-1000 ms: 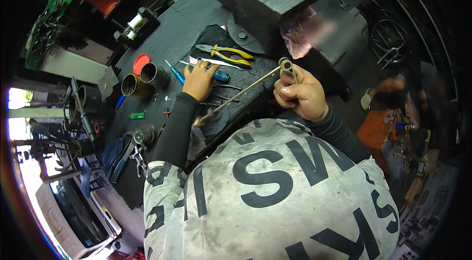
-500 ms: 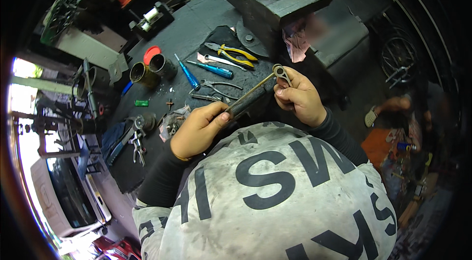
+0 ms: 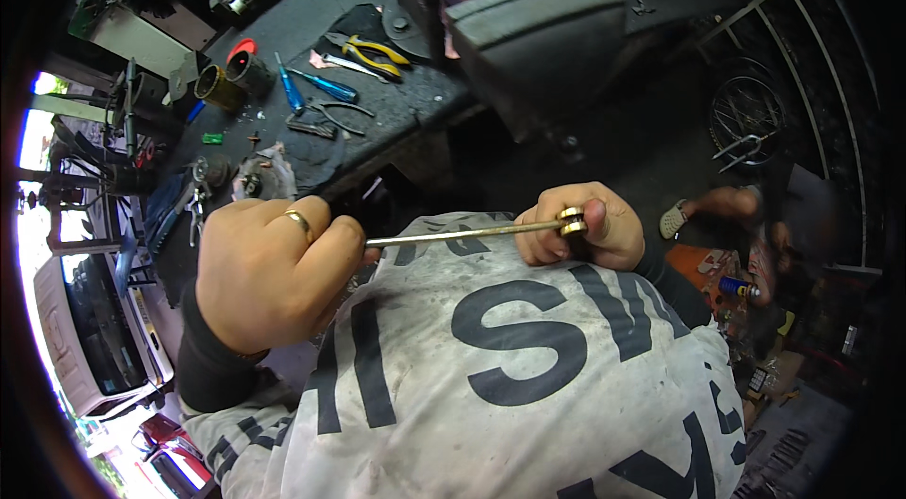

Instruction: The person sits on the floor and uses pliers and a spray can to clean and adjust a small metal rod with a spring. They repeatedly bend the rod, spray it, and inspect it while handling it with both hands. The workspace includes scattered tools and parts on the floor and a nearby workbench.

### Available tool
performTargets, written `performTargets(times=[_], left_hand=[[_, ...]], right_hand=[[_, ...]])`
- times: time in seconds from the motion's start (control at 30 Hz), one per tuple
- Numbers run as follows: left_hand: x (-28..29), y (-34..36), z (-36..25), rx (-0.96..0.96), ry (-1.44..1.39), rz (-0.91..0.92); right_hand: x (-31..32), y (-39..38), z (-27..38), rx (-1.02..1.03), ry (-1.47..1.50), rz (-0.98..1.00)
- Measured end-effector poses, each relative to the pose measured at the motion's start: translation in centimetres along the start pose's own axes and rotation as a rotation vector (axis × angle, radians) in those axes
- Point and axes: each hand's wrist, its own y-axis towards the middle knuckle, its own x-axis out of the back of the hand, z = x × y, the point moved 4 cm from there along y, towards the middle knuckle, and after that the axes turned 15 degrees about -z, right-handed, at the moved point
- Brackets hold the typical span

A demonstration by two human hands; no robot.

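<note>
My left hand is closed in a fist, a ring on one finger, round one end of a thin metal rod. The rod runs level to the right in front of my shirt. Its far end meets a small metal part with a round, brass-coloured end, pinched in my right hand. Whether the rod passes through that part or only lies against it, I cannot tell. My fingers hide the rest of the part and the rod's left end.
A bench vise stands ahead on the dark workbench. Yellow-handled pliers, a blue screwdriver and tin cans lie or stand left of it. At right are a bicycle wheel and another person's leg.
Both hands have come down and nearer to my body, off the bench edge, and stand farther apart. The rod has gone from slanted to nearly level. The view has shifted right.
</note>
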Motion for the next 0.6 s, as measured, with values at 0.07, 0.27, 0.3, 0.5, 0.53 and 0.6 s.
performTargets(times=[0.07,0.27,0.3,0.5,0.53,0.6], left_hand=[[0.3,0.8,-2.0,-0.051,0.002,0.023],[0.3,2.6,-6.5,-0.121,0.031,0.056],[0.4,3.0,-7.0,-0.131,0.030,0.076],[1.8,4.0,-10.4,-0.136,0.130,0.078],[1.8,4.1,-10.6,-0.138,0.131,0.067],[1.9,4.3,-10.9,-0.134,0.137,0.048]], right_hand=[[0.6,-2.0,0.1,0.014,-0.007,0.026],[1.8,-6.4,0.6,0.075,-0.085,0.095],[1.9,-6.9,0.8,0.086,-0.108,0.098],[1.9,-8.6,1.3,0.123,-0.161,0.181],[1.9,-8.7,1.4,0.125,-0.156,0.189],[1.9,-8.9,1.5,0.135,-0.139,0.215]])
